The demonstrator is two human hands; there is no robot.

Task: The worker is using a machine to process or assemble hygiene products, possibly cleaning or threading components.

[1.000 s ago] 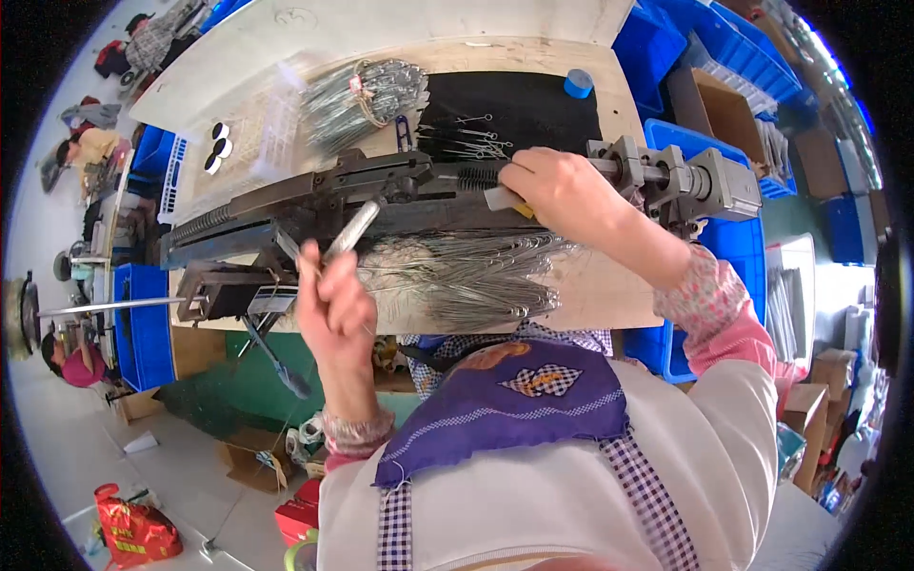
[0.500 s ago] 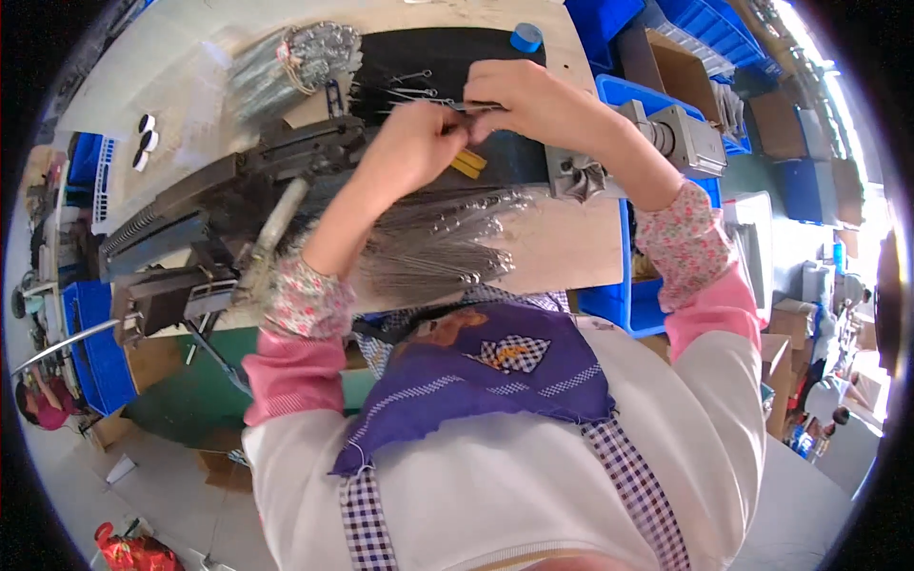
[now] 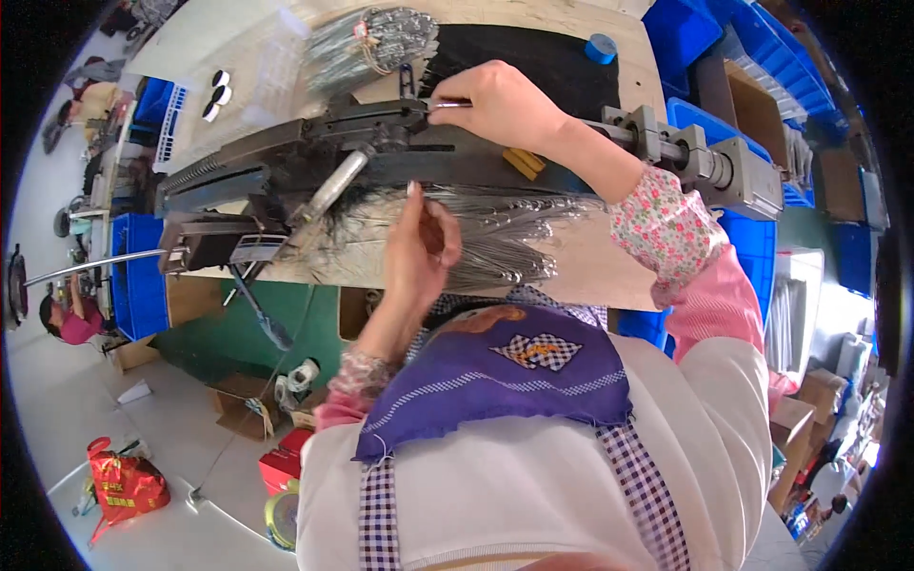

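My right hand [image 3: 505, 103] is closed in a pinch on a thin metal rod [image 3: 451, 103], whose far end is at the dark metal clamping machine [image 3: 371, 128]. Nearer me, my left hand [image 3: 419, 246] is open with its fingers apart and half curled. It hovers beside a bundle of thin metal wires [image 3: 505, 257] and holds nothing that I can see. A slanted metal lever [image 3: 333, 190] belongs to the machine, just left of my left hand. A yellow block [image 3: 524, 163] sits on the machine's bed below my right wrist.
Another bundle of metal wires [image 3: 371, 48] lies at the back beside a clear plastic tray [image 3: 276, 62]. Blue tape [image 3: 601, 49] rests on a black mat [image 3: 533, 67]. A metal shaft assembly [image 3: 705, 157] juts out at the right, near blue bins [image 3: 681, 38].
My hands have parted. The right has moved left to the machine with the rod, while the left has let go and come back toward me. The view has shifted, so the bench sits further right.
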